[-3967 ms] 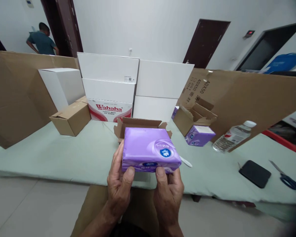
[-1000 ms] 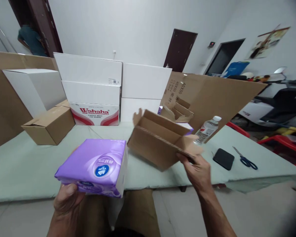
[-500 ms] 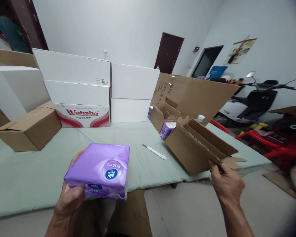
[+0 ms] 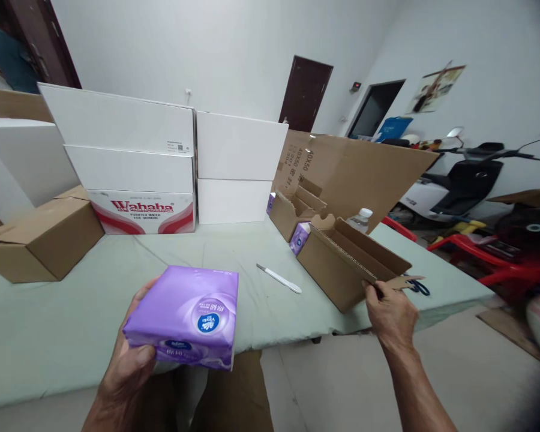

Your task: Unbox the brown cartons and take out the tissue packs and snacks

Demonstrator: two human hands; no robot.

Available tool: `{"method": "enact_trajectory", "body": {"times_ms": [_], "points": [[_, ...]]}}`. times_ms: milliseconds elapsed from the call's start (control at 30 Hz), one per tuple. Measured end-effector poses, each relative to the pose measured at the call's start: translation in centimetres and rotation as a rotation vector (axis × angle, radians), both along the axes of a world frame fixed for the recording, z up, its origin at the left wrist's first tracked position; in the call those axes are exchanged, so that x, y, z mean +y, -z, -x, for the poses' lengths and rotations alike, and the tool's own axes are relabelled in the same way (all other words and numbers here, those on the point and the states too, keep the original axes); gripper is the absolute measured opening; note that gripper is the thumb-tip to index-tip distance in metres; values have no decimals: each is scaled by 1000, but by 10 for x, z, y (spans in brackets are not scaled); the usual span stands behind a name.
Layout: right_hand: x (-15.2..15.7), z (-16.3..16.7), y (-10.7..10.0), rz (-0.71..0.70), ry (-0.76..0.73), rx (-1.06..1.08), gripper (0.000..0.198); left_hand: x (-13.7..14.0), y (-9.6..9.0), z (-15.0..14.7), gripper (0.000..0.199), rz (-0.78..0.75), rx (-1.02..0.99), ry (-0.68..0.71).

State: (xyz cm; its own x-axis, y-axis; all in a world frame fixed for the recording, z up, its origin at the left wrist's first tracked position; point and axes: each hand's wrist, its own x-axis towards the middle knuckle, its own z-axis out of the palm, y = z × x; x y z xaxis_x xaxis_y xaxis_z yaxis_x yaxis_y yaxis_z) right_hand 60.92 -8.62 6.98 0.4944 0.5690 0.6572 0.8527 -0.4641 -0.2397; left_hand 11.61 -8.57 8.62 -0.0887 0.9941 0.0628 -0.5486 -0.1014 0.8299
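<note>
Purple tissue pack [image 4: 184, 315], soft and shiny, low at 7 o'clock, just above the near edge of the green surface [image 4: 72, 312]. Sits in the left hand [image 4: 128, 366], grip closed around its near side, thumb on the front. Over at 4 o'clock, right hand [image 4: 389, 312], grip pinched shut on the near flap of an open brown box [image 4: 342, 270]. Hard to tell whether that box lies flat on the surface or tips up a little.

Looks like a holding step: pack in one hand, box flap in the other, well apart. Any next move calls for turning the box's open side towards the pack and keeping the flaps out of the way.

Edges to mind: box very close to the surface's near edge, scissors [image 4: 417, 287] just behind the flap, water bottle [image 4: 360, 220] and another small box [image 4: 292, 210] right behind it at 2 o'clock, a white knife [image 4: 279, 278] near the middle. Plenty of open room on the surface between pack and box, and more at 9 o'clock before the closed brown box [image 4: 40, 237].
</note>
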Motion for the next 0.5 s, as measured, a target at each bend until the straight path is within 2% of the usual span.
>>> {"method": "enact_trajectory", "body": {"times_ms": [300,500], "points": [[35,3,-1,-17,-91,22,45,11,15,2,101,-19,30,36],[68,18,-12,107,-72,94,49,11,14,0,102,0,15,52]]}}
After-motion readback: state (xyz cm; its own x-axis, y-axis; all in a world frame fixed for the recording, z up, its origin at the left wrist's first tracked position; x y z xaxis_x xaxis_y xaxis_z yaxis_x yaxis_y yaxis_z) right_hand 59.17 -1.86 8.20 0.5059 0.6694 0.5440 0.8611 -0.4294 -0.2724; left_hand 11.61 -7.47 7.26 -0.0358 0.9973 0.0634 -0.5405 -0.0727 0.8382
